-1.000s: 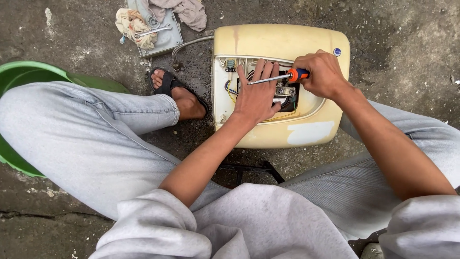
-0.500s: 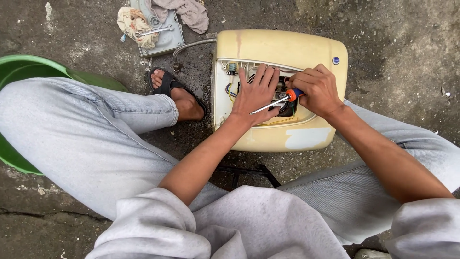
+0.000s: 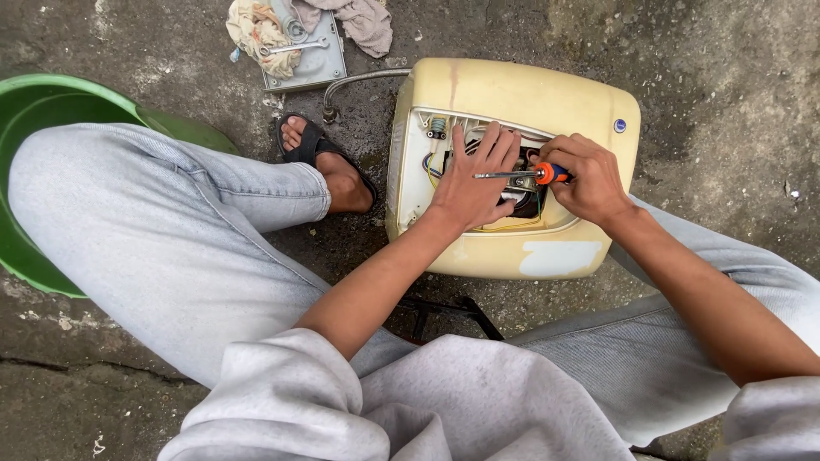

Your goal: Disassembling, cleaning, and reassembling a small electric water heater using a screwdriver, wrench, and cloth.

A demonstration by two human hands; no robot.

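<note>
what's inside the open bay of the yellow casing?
Inside the yellow casing: coloured wires at left and a dark fitting. The left hand covers the middle, the right hand holds a screwdriver across it; what the tip touches is hidden.

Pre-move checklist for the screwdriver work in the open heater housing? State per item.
1. Right hand has a grip on the screwdriver: ok, fingers closed round the orange handle.
2. Left hand steadying the work: ok, it rests flat over the open compartment of the heater, under the shaft.
3. Tip seated on a screw: cannot tell, the left fingers hide it.
4. Wires kept off the shaft: cannot tell, they loop at the compartment's left side, the rest is covered.
5. Heater sits steady: ok, flat on the concrete.
6. Foot away from the heater: ok, sandal beside it, apart.
</note>
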